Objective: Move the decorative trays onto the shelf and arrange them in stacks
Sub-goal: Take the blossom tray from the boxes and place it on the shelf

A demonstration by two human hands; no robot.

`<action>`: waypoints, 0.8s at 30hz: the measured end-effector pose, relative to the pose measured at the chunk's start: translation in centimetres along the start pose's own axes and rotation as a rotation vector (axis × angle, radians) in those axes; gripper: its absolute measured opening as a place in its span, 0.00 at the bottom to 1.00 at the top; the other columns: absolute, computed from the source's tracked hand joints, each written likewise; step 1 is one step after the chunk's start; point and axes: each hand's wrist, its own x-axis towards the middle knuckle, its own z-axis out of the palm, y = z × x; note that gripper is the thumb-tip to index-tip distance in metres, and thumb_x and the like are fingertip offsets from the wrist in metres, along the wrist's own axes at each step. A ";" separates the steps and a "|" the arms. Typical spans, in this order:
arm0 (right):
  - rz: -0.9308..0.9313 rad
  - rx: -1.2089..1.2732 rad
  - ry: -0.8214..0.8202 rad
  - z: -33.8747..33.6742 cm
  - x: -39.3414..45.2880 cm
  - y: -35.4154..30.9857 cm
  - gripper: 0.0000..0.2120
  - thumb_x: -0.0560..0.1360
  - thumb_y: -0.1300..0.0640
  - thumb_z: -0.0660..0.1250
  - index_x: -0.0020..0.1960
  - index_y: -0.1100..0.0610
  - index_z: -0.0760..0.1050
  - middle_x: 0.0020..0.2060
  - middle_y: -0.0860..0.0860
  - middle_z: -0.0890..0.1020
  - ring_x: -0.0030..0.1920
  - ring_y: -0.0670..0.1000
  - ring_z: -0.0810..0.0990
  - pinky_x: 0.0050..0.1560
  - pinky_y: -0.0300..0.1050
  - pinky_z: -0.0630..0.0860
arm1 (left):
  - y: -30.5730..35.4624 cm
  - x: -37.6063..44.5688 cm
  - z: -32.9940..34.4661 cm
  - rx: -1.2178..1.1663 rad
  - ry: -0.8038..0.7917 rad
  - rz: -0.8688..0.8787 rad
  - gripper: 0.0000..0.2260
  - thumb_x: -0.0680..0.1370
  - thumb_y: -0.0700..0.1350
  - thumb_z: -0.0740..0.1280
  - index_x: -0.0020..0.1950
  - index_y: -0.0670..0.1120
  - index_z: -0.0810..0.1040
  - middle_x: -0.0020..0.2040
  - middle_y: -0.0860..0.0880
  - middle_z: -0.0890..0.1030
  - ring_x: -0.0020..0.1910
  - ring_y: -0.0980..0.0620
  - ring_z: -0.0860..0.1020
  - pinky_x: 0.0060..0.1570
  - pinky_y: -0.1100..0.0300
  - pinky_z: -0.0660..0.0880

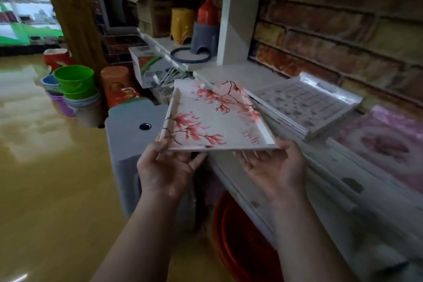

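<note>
A white tray with red blossom branches [215,119] hangs level in front of the shelf, just left of it. My left hand [164,167] grips its near left corner, thumb on the rim and fingers underneath. My right hand [274,167] supports the near right edge from below with its fingers curled under the rim. On the white shelf [240,73] lies a stack of grey-patterned trays [306,105] with cut-out handles. A stack of pink floral trays [386,144] sits nearer on the right.
A grey plastic stool [132,130] stands under the held tray. Red basins [238,242] sit below the shelf. Green, blue and purple buckets [73,87] and an orange stool [116,84] stand on the yellow floor at left. Brick wall behind the shelf.
</note>
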 end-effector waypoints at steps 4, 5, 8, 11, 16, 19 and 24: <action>-0.130 0.008 0.069 3.0 3.7 1.9 0.21 0.79 0.60 0.67 0.70 0.47 0.81 0.68 0.63 0.82 0.62 0.64 0.85 0.65 0.61 0.80 | 3.6 7.7 0.4 0.028 -0.063 -0.045 0.50 0.55 0.49 0.78 0.80 0.49 0.75 0.76 0.44 0.78 0.73 0.38 0.78 0.68 0.26 0.71; -0.149 0.017 0.087 3.9 4.4 2.7 0.25 0.79 0.61 0.68 0.75 0.47 0.77 0.67 0.63 0.83 0.63 0.63 0.85 0.64 0.60 0.81 | 4.5 9.4 0.2 0.018 -0.053 -0.066 0.49 0.56 0.48 0.77 0.79 0.48 0.75 0.75 0.44 0.79 0.72 0.38 0.79 0.68 0.26 0.71; -0.205 -0.075 0.124 6.8 6.0 5.0 0.13 0.83 0.58 0.66 0.64 0.52 0.83 0.63 0.61 0.86 0.62 0.60 0.86 0.67 0.58 0.80 | 7.0 13.5 -0.4 0.010 -0.033 -0.127 0.38 0.63 0.48 0.68 0.76 0.47 0.79 0.73 0.44 0.81 0.73 0.36 0.78 0.68 0.26 0.71; -0.248 -0.131 0.167 9.0 7.2 6.8 0.18 0.84 0.57 0.64 0.43 0.51 0.90 0.60 0.60 0.87 0.62 0.58 0.87 0.68 0.56 0.79 | 8.8 16.5 -0.7 0.024 -0.067 -0.159 0.38 0.66 0.48 0.63 0.78 0.46 0.77 0.74 0.42 0.80 0.73 0.35 0.78 0.68 0.26 0.71; -0.315 -0.147 0.141 11.2 8.5 8.0 0.16 0.83 0.59 0.62 0.45 0.52 0.88 0.62 0.61 0.86 0.63 0.60 0.86 0.65 0.56 0.79 | 10.7 19.1 -0.9 0.028 -0.168 -0.165 0.37 0.69 0.49 0.60 0.81 0.46 0.73 0.78 0.42 0.77 0.75 0.36 0.77 0.68 0.27 0.71; -0.346 -0.133 0.150 12.1 9.0 7.7 0.11 0.83 0.60 0.62 0.48 0.54 0.82 0.63 0.62 0.85 0.63 0.61 0.86 0.64 0.56 0.80 | 10.9 20.4 -0.4 0.021 -0.190 -0.200 0.38 0.69 0.49 0.62 0.81 0.46 0.72 0.79 0.40 0.75 0.75 0.33 0.76 0.67 0.27 0.72; -0.393 -0.087 0.199 11.6 9.1 6.5 0.06 0.79 0.62 0.65 0.50 0.52 0.78 0.64 0.61 0.85 0.63 0.61 0.86 0.64 0.56 0.83 | 9.5 21.0 0.7 0.000 -0.171 -0.252 0.39 0.66 0.49 0.66 0.80 0.46 0.74 0.78 0.41 0.76 0.75 0.34 0.76 0.66 0.25 0.73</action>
